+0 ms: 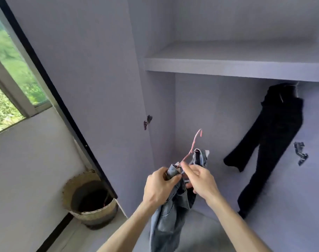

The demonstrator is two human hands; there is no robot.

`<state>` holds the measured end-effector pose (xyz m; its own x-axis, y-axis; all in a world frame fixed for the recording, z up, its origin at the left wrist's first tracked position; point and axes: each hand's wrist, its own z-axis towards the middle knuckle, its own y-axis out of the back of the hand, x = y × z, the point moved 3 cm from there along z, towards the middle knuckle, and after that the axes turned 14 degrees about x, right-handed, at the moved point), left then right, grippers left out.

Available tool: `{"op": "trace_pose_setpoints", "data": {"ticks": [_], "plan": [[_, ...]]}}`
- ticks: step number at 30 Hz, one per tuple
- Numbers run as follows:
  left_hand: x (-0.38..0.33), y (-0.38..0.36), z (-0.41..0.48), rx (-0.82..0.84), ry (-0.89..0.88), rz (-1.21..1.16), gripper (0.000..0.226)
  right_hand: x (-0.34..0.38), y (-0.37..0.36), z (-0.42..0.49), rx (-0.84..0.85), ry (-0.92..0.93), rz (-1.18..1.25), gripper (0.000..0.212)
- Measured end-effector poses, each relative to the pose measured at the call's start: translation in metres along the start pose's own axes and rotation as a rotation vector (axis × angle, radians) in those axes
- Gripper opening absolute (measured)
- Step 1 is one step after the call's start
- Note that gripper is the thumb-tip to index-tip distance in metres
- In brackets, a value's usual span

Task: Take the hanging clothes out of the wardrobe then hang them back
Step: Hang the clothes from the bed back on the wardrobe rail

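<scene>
- We hold the blue jeans (170, 215) up in front of the open wardrobe (200, 106). They hang down between our arms.
- Our left hand (159, 186) grips the jeans at the waist, with the fingers curled tight round the cloth.
- Our right hand (200, 180) pinches the pink hanger (193, 144) just beside the left hand. The hook points up.
- A small pale tag (207, 152) on the waist is too blurry to read.
- Black trousers (271, 142) hang inside the wardrobe on the right, under the shelf (227, 68), well apart from the jeans.
- The wardrobe door (82, 88) stands open on the left.
- A round woven basket (93, 202) sits on the floor near the door, below a window (9, 70) with green outside.
</scene>
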<state>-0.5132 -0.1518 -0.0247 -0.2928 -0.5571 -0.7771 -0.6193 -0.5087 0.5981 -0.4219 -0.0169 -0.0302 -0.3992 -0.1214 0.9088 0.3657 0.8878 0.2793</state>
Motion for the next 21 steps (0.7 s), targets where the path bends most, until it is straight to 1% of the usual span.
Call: {"op": "trace_pose_setpoints", "data": {"ticks": [2, 5, 6, 9, 10, 11, 12, 14, 15, 18, 21], "plan": [[0.001, -0.021, 0.001, 0.089, -0.018, 0.023, 0.033, -0.010, -0.002, 0.011, -0.059, 0.003, 0.011, 0.036], [0.006, -0.038, 0.002, 0.213, -0.065, 0.008, 0.022, -0.024, 0.002, 0.021, -0.114, -0.019, 0.015, 0.015], [0.008, -0.037, 0.005, 0.301, -0.088, 0.038, 0.020, -0.028, 0.005, 0.022, -0.123, -0.024, 0.005, 0.010], [0.007, -0.020, 0.022, 0.670, -0.114, 0.170, 0.036, -0.041, 0.013, 0.025, -0.094, -0.063, -0.058, 0.006], [0.006, -0.011, 0.031, 0.727, -0.121, 0.177, 0.033, -0.045, 0.014, 0.025, -0.076, -0.068, -0.089, 0.006], [0.004, -0.001, 0.042, 0.717, -0.133, 0.170, 0.026, -0.049, 0.012, 0.024, -0.060, -0.066, -0.125, 0.005], [0.000, 0.008, 0.054, 0.661, -0.150, 0.155, 0.024, -0.053, 0.011, 0.022, -0.043, -0.057, -0.150, 0.005], [-0.015, 0.021, 0.074, 0.563, -0.168, 0.092, 0.032, -0.051, 0.007, 0.017, -0.017, -0.038, -0.210, 0.008], [-0.026, 0.024, 0.082, 0.563, -0.161, 0.012, 0.037, -0.049, 0.006, 0.015, -0.005, -0.034, -0.250, 0.009], [-0.057, 0.022, 0.096, 0.613, -0.122, -0.236, 0.037, -0.043, 0.011, 0.014, 0.015, -0.013, -0.347, 0.009], [-0.078, 0.015, 0.103, 0.597, -0.128, -0.421, 0.027, -0.036, 0.026, 0.013, -0.026, -0.010, -0.337, 0.016]]}}
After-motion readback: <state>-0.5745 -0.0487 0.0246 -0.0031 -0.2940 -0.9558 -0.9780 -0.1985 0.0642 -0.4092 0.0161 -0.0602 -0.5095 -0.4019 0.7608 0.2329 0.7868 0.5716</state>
